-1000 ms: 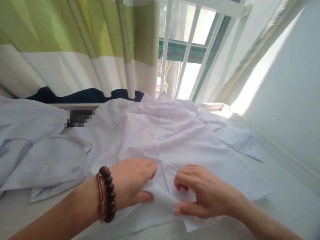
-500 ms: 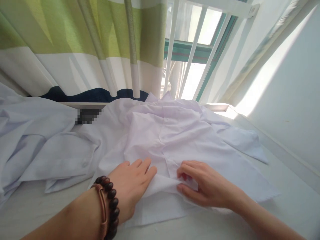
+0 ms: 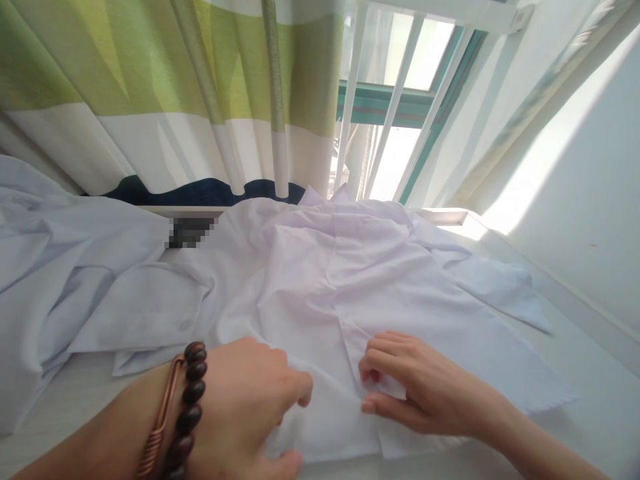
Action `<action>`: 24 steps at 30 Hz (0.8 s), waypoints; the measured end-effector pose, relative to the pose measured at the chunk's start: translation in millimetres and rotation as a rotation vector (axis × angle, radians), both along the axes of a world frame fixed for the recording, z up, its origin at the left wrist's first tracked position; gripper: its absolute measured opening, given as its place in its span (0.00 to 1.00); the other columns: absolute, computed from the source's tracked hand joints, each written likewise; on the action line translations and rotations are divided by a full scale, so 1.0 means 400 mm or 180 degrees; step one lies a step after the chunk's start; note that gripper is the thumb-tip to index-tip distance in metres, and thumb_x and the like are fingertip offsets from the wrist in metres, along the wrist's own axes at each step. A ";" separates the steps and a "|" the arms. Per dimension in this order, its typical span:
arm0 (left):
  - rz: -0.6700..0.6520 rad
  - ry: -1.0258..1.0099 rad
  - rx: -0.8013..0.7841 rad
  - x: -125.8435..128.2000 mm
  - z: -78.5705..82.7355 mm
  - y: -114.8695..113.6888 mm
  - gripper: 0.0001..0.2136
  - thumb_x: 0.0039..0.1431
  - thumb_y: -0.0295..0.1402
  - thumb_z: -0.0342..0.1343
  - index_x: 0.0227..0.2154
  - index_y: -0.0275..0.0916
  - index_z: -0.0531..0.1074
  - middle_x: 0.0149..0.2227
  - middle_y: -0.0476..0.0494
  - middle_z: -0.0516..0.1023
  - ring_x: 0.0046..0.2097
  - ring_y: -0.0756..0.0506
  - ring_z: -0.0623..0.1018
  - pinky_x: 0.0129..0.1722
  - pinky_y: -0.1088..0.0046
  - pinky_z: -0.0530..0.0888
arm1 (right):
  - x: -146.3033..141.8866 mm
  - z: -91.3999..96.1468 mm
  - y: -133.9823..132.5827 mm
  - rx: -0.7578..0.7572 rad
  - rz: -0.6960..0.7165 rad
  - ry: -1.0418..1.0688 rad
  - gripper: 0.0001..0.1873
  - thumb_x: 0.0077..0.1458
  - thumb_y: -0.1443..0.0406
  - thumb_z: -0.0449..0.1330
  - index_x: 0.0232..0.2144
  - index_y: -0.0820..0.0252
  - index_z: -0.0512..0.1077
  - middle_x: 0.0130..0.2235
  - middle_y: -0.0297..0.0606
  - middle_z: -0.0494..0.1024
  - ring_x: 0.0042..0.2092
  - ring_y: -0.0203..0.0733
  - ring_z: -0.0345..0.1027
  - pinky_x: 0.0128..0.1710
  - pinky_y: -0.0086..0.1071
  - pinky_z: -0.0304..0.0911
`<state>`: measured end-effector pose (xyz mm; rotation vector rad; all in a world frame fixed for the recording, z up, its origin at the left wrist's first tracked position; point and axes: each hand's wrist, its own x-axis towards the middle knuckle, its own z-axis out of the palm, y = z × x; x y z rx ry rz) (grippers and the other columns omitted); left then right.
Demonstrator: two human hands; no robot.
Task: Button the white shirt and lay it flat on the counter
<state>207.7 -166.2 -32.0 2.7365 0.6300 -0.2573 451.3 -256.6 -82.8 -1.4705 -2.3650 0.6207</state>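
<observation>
A white shirt [image 3: 350, 280] lies spread front-up on a pale table [image 3: 595, 413], collar toward the window. My left hand [image 3: 250, 407], with a dark bead bracelet and a copper band at the wrist, is curled with fingers and thumb gripping the shirt's lower left front near the hem. My right hand [image 3: 425, 390] pinches the front edge of the same shirt between thumb and bent fingers, close to the hem. The two hands are a short gap apart.
A second pale shirt [image 3: 75, 280] lies crumpled at the left. Behind hangs a green, white and navy curtain [image 3: 165, 100]. White window bars [image 3: 395, 100] stand at the back, and a white wall [image 3: 590, 200] borders the table on the right.
My left hand has gone from lying flat on the shirt to curling and gripping the cloth near the hem. The right hand keeps its pinch. The view has shifted slightly left.
</observation>
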 end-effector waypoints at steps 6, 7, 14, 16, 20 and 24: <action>0.0130 -0.0422 0.0781 0.076 -0.015 0.077 0.06 0.60 0.32 0.51 0.36 0.38 0.71 0.39 0.42 0.74 0.37 0.44 0.74 0.38 0.67 0.71 | 0.001 -0.007 0.006 0.0458 -0.0472 -0.0035 0.08 0.64 0.64 0.51 0.45 0.57 0.67 0.45 0.42 0.72 0.45 0.44 0.66 0.45 0.38 0.64; 0.0193 -0.0466 0.0966 0.085 -0.020 0.087 0.06 0.61 0.31 0.50 0.36 0.37 0.71 0.40 0.41 0.73 0.39 0.43 0.73 0.39 0.65 0.72 | 0.003 -0.013 0.008 0.0550 -0.0562 -0.0079 0.11 0.64 0.65 0.52 0.48 0.57 0.65 0.49 0.44 0.70 0.48 0.45 0.65 0.48 0.40 0.64; -0.0010 -0.0285 0.1113 0.104 -0.082 0.106 0.09 0.59 0.30 0.54 0.42 0.36 0.71 0.46 0.37 0.71 0.46 0.37 0.70 0.43 0.57 0.73 | 0.014 -0.030 0.015 0.0472 -0.0737 -0.0308 0.10 0.61 0.64 0.56 0.46 0.58 0.66 0.46 0.45 0.70 0.46 0.48 0.65 0.45 0.44 0.65; -0.0016 -0.0324 0.1077 0.104 -0.096 0.108 0.08 0.58 0.30 0.55 0.41 0.37 0.72 0.46 0.38 0.70 0.47 0.38 0.70 0.44 0.58 0.72 | 0.005 -0.025 0.013 0.0421 -0.0734 -0.0367 0.09 0.60 0.61 0.57 0.42 0.59 0.66 0.42 0.43 0.71 0.43 0.48 0.64 0.43 0.44 0.64; -0.0117 -0.0418 0.0876 0.100 -0.100 0.115 0.06 0.58 0.30 0.54 0.36 0.38 0.75 0.42 0.39 0.70 0.43 0.41 0.69 0.43 0.62 0.72 | -0.022 -0.023 0.006 0.0289 -0.0684 -0.0563 0.08 0.57 0.60 0.58 0.32 0.59 0.65 0.34 0.39 0.71 0.35 0.45 0.63 0.36 0.38 0.61; -0.0333 -0.0588 0.0284 0.090 -0.091 0.136 0.09 0.60 0.31 0.52 0.35 0.43 0.78 0.39 0.44 0.69 0.41 0.44 0.69 0.44 0.66 0.70 | -0.036 -0.032 0.000 0.0186 -0.0558 -0.0551 0.07 0.55 0.70 0.53 0.26 0.58 0.62 0.27 0.34 0.68 0.30 0.38 0.60 0.32 0.32 0.56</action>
